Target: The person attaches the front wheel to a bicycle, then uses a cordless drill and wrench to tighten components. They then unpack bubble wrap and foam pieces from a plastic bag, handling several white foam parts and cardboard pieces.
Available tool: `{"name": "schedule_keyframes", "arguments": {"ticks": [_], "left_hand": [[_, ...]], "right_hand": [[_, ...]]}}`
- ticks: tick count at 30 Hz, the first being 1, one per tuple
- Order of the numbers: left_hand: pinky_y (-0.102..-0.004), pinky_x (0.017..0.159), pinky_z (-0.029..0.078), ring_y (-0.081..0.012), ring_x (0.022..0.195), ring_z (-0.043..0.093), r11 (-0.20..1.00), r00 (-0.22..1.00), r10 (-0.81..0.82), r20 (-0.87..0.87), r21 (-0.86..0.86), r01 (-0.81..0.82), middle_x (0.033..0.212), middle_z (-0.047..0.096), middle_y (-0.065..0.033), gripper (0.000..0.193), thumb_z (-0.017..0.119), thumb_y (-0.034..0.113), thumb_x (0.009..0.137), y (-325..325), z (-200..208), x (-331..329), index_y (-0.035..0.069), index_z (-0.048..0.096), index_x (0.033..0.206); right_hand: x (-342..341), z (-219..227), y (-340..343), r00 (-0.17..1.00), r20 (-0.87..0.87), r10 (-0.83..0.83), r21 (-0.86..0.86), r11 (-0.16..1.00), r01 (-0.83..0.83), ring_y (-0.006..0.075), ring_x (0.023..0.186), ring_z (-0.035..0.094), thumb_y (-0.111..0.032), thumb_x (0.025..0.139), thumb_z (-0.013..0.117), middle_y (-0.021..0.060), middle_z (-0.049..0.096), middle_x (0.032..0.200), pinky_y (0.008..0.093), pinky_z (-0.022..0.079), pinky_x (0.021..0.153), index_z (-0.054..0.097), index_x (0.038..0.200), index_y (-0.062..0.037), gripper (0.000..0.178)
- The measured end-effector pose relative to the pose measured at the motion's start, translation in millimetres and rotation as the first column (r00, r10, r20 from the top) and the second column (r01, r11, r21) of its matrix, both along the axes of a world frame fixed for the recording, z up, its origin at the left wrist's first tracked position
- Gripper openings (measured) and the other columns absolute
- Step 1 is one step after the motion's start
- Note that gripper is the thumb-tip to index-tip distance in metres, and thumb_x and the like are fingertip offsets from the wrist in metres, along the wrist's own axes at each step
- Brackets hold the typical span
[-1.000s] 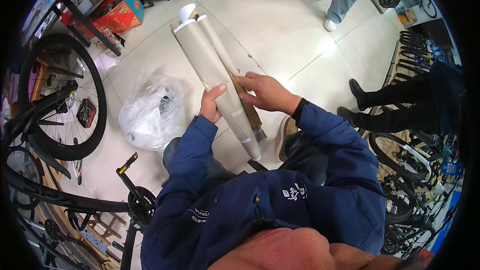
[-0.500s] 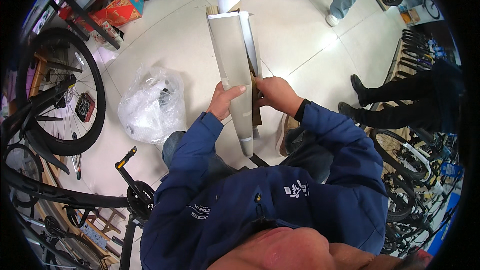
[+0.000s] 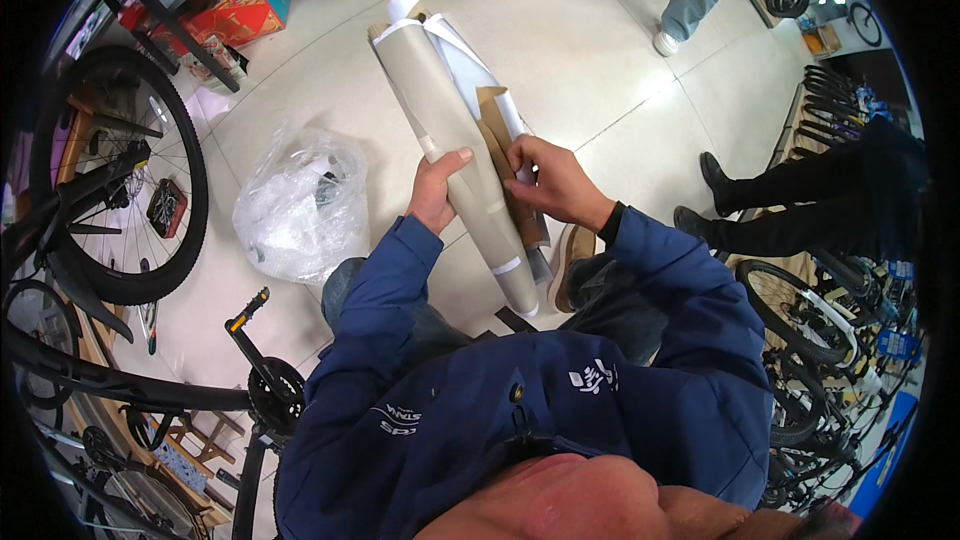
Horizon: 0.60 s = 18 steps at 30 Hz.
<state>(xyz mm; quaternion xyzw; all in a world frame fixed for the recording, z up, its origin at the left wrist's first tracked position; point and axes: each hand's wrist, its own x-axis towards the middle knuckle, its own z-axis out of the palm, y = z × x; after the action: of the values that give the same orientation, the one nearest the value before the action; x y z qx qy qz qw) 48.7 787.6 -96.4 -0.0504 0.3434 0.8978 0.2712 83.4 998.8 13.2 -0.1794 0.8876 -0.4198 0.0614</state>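
Observation:
A long beige paper roll (image 3: pixel 440 105) slants in front of me, its far end leaning left. White sheets (image 3: pixel 462 70) and a brown cardboard piece (image 3: pixel 493 112) stick out along its right side. My left hand (image 3: pixel 436 190) grips the roll from the left, thumb lying on top. On the right side, my right hand (image 3: pixel 560 180) pinches the edge of the brown and white layers with curled fingers. What lies inside the roll is hidden.
A clear plastic bag (image 3: pixel 300 210) sits on the floor to the left. Beside it stands a bicycle with a large black wheel (image 3: pixel 190 200) and a crank pedal (image 3: pixel 248 312). A person in black trousers (image 3: pixel 800 225) stands at right, near several bicycles. A red box (image 3: pixel 235 10) is at far left.
The roll has tilted, its far end swinging left and its near end right. The layers on its right side have spread, showing more brown cardboard. My right hand has shifted slightly right.

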Motion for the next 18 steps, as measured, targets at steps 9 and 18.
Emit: {"name": "schedule_keyframes", "arguments": {"ticks": [9, 18], "left_hand": [[-0.0418, 0.088, 0.062, -0.0270, 0.097, 0.074, 0.993, 0.998, -0.011, 0.066, 0.114, 0.003, 0.111, 0.073, -0.0165, 0.038, 0.067, 0.023, 0.096, -7.8, -6.8, -6.7, -0.005, 0.065, 0.121], [-0.0415, 0.092, 0.060, -0.0255, 0.108, 0.069, 0.990, 0.988, -0.136, -0.078, 0.015, 0.137, 0.121, 0.067, -0.0129, 0.055, 0.072, 0.019, 0.092, -3.4, 6.5, 7.4, 0.000, 0.052, 0.140]], "right_hand": [[-0.2, -19.6, 6.2, 0.878, 0.419, -0.231, -0.245, 0.902, 0.354, 0.0148, 0.084, 0.066, -0.009, 0.098, 0.065, 0.0127, 0.068, 0.098, 0.0297, 0.054, 0.075, 0.041, 0.133, -0.0081, 0.042], [-3.4, -30.6, 7.0, 0.998, 0.054, -0.040, 0.445, 0.895, 0.012, 0.0510, 0.080, 0.066, -0.011, 0.090, 0.067, 0.0291, 0.067, 0.079, 0.0568, 0.053, 0.070, 0.046, 0.108, 0.0011, 0.031]]}}
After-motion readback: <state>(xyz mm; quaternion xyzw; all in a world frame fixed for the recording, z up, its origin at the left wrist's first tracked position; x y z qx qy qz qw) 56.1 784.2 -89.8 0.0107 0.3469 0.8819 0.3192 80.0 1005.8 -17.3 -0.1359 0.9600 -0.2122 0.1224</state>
